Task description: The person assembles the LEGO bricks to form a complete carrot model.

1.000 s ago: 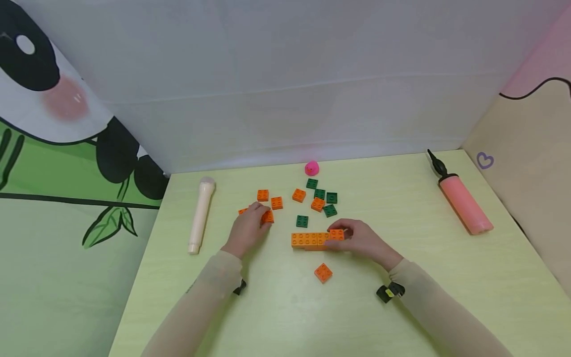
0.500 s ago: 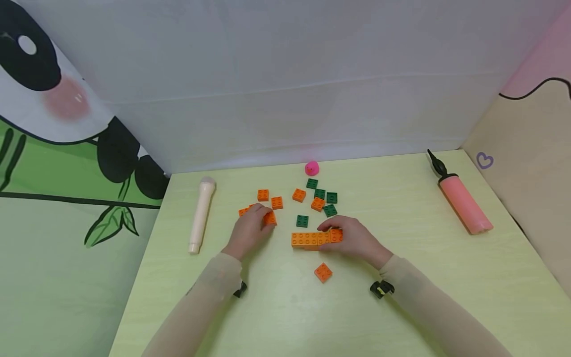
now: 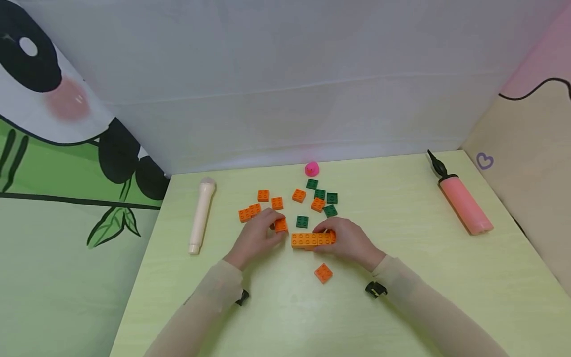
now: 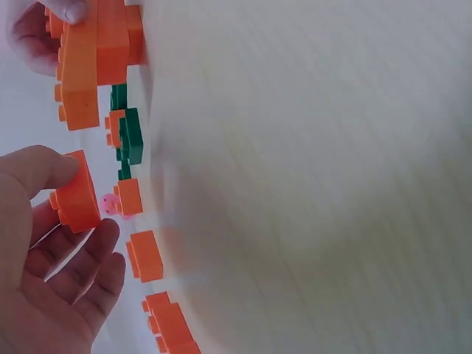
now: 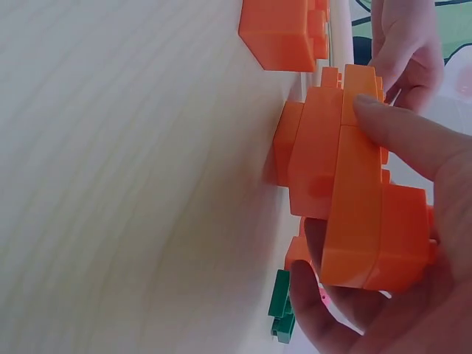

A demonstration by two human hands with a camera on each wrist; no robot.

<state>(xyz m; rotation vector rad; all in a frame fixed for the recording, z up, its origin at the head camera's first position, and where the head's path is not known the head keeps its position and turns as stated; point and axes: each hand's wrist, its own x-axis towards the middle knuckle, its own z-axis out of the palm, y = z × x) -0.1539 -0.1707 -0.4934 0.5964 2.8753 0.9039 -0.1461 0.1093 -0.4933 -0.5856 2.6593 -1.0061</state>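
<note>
My left hand (image 3: 256,238) pinches a small orange toy brick (image 3: 280,225) between thumb and fingers. In the left wrist view this brick (image 4: 80,193) is lifted off the tabletop, its studs toward the palm. My right hand (image 3: 352,241) grips the right end of a joined build of orange bricks (image 3: 307,240). The right wrist view shows this build (image 5: 355,195) stacked in layers, a thumb on its side and another brick at the end near the palm. The left hand's brick is apart from the build, to its upper left.
Loose orange bricks (image 3: 245,214) lie beyond my left hand. Several green bricks (image 3: 302,221) sit behind the build. One orange brick (image 3: 323,272) lies nearer me. A pale microphone-shaped stick (image 3: 201,215) is left, a pink hand pump (image 3: 465,204) right, a small pink toy (image 3: 312,168) at the back.
My left hand has moved right with the orange brick, away from the loose ones. My right hand has slid left along the build, now covering more of its right end.
</note>
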